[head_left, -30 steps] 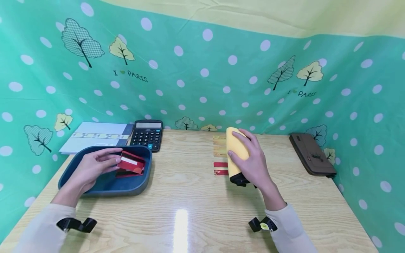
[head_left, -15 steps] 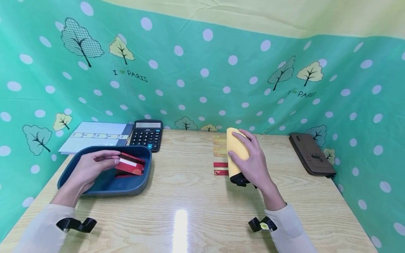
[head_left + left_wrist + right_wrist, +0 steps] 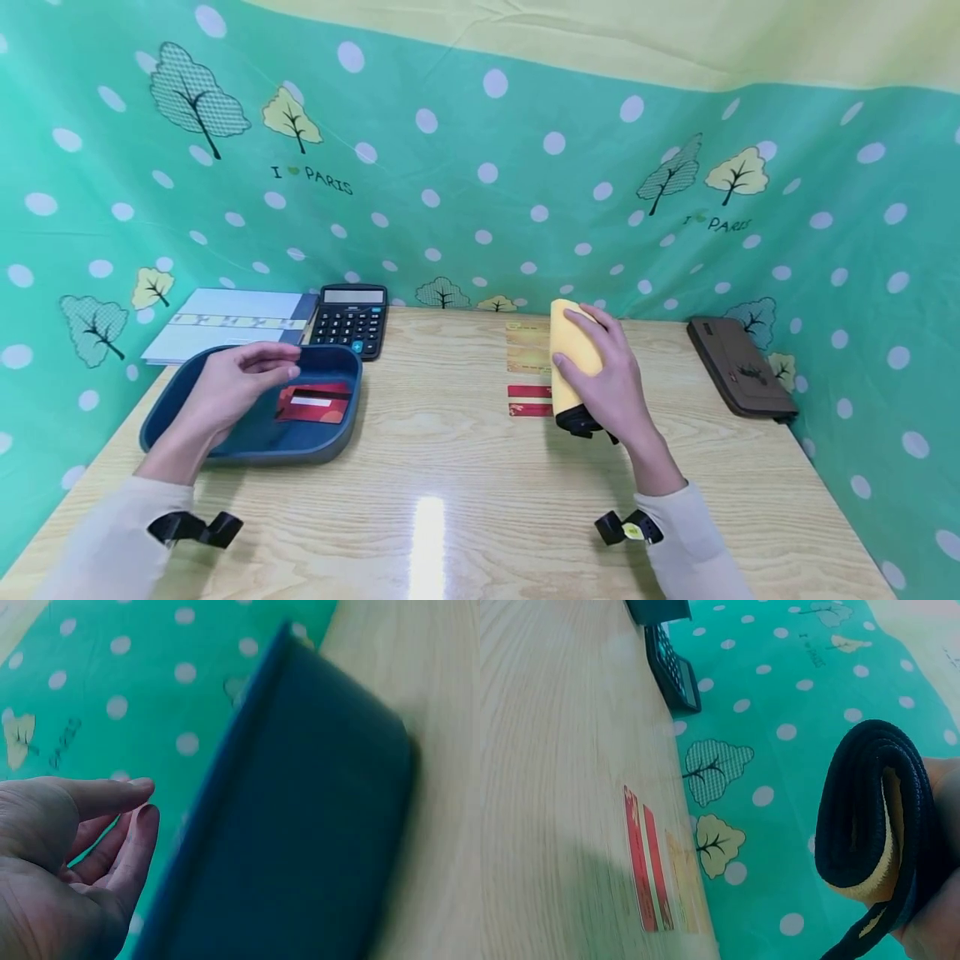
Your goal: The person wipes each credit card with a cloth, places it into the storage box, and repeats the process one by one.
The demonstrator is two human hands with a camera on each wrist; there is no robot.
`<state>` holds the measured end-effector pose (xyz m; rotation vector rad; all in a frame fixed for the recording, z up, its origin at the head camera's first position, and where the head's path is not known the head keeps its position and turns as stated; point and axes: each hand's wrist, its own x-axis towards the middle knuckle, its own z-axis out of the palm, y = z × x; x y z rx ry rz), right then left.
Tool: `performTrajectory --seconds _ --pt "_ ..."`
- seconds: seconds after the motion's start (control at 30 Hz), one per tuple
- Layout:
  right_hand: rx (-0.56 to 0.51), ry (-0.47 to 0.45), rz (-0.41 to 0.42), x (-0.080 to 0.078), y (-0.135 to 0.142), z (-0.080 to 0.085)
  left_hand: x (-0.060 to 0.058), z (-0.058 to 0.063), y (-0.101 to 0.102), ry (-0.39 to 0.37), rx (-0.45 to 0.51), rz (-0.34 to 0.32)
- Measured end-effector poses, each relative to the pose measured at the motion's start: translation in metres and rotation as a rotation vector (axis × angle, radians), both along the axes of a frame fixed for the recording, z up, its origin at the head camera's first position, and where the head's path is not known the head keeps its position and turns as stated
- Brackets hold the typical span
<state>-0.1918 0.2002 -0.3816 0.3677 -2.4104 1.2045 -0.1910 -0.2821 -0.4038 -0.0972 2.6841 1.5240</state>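
My left hand (image 3: 231, 385) hovers over the blue plastic bin (image 3: 349, 433), fingers loosely bent and holding nothing. In the left wrist view a small gap shows between its thumb and fingertips. Red cards (image 3: 318, 402) with a dark stripe lie overlapping on the bin's floor, just right of that hand. My right hand (image 3: 611, 383) grips a folded yellow cloth (image 3: 573, 346) above the table. The right wrist view shows the cloth's layers end-on, with black edging (image 3: 855, 810). Left of the cloth lie a gold card (image 3: 527, 346) and a red striped card (image 3: 529, 401), both partly covered by it.
A black calculator (image 3: 348, 321) stands behind the bin, beside a pale folder (image 3: 225, 321). On the far right rests a brown zipped pouch (image 3: 741, 367). A polka-dot curtain (image 3: 480, 208) closes off the back and sides of the wooden table (image 3: 450, 450).
My left hand has let go of the red card, which now lies flat in the bin, and has lifted slightly. My right hand has shifted a little right with the cloth.
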Motion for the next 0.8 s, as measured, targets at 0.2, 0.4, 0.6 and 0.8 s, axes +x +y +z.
performTrajectory --seconds 0.2,0.4,0.6,0.8 --pt "-0.017 -0.020 -0.036 -0.004 0.012 0.000 -0.003 0.021 0.043 0.076 0.051 -0.078" --pt "-0.026 -0.038 -0.076 -0.009 0.025 -0.003 -0.012 0.027 0.093 0.125 0.132 -0.183" --pt "-0.038 -0.045 -0.098 -0.014 0.035 -0.005 -0.018 0.018 0.144 0.111 0.241 -0.303" --pt "-0.048 -0.039 -0.113 -0.017 0.042 -0.005 -0.022 0.004 0.184 0.074 0.285 -0.362"
